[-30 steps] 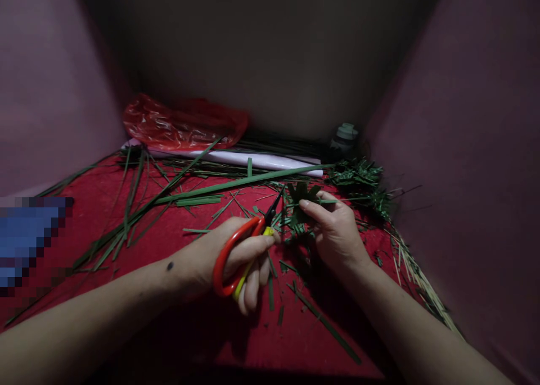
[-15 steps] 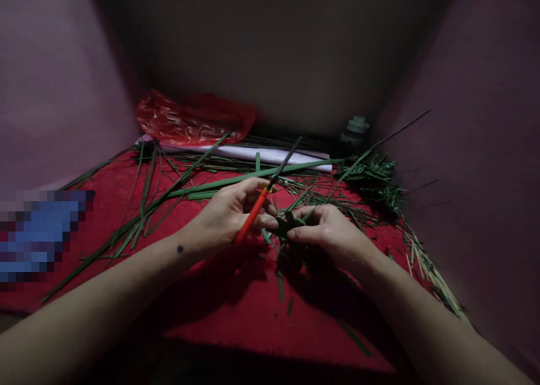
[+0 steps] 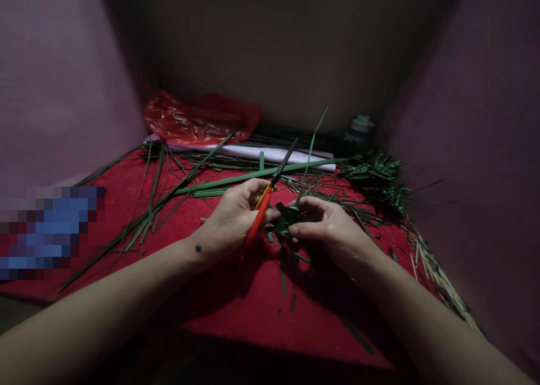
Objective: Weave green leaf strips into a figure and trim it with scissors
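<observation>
Orange-handled scissors (image 3: 259, 211) are held in my left hand (image 3: 231, 212), their dark blades pointing up and away. That hand's fingers are curled, and its thumb tip reaches the left side of a folded green leaf piece (image 3: 285, 217). My right hand (image 3: 335, 227) pinches the same piece from the right between thumb and fingers. Several short leaf ends stick out of it, and a thin leaf strip (image 3: 313, 140) rises behind it. The piece is dark, so its exact folds are hard to make out.
A red cloth (image 3: 236, 306) covers the surface, scattered with leaf strips and clippings. Behind lie a red plastic bag (image 3: 202, 118) and a white roll (image 3: 244, 153). A capped bottle (image 3: 359, 129) and a leafy bundle (image 3: 375, 180) stand at the back right.
The leaf piece has been turned between my hands, and its long thin strip has swung from the right to nearly upright. My left hand still holds the scissors.
</observation>
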A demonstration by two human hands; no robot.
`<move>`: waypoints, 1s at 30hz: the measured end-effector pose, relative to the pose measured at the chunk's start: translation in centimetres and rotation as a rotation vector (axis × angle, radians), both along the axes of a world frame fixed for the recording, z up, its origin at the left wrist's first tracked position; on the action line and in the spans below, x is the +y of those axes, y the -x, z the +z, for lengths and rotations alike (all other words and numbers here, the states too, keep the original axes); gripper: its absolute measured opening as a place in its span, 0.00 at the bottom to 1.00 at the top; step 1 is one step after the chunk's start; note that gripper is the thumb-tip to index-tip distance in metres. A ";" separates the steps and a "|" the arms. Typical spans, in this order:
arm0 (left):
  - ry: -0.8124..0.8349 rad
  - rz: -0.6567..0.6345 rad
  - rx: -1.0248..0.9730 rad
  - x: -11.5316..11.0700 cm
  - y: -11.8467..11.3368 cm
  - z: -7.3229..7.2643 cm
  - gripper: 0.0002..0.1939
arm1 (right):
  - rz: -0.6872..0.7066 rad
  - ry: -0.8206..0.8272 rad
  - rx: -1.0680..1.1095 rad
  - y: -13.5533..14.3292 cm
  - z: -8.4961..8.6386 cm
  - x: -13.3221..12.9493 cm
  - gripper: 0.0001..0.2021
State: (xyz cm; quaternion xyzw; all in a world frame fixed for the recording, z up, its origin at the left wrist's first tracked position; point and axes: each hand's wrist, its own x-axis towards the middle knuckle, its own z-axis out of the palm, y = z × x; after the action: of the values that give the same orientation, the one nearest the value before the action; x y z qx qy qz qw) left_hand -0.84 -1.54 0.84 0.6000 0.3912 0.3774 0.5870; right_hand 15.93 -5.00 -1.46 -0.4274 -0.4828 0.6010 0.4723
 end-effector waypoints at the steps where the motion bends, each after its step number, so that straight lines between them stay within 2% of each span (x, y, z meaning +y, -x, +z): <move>1: -0.003 0.007 0.004 -0.1 0.0 0.0 0.21 | -0.005 0.004 0.028 0.0 -0.2 0.0 0.13; 7: 0.045 -0.007 -0.071 -0.8 -0.4 0.0 0.21 | -0.045 -0.002 0.081 0.4 -0.6 -0.1 0.11; 13: 0.044 -0.059 -0.069 -0.2 -0.3 -0.9 0.21 | -0.040 0.052 0.040 0.6 -0.3 -0.3 0.08; 22: -0.182 -0.061 0.037 -0.2 -0.2 -1.4 0.18 | 0.042 0.141 -0.027 0.0 -0.1 -0.2 0.09; 27: -0.349 -0.029 0.147 -0.2 0.1 -2.3 0.22 | 0.068 0.159 -0.076 -0.3 -0.3 0.0 0.08; 30: -0.362 -0.022 0.152 -0.3 0.1 -2.3 0.22 | 0.075 0.173 -0.095 -0.4 -0.1 -0.1 0.08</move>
State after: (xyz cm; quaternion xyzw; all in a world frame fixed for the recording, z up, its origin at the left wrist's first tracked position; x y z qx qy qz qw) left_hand -0.98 -1.86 -1.49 0.7268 0.3534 0.3888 0.4424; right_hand 16.33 -5.09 -1.54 -0.4762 -0.4668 0.6366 0.3874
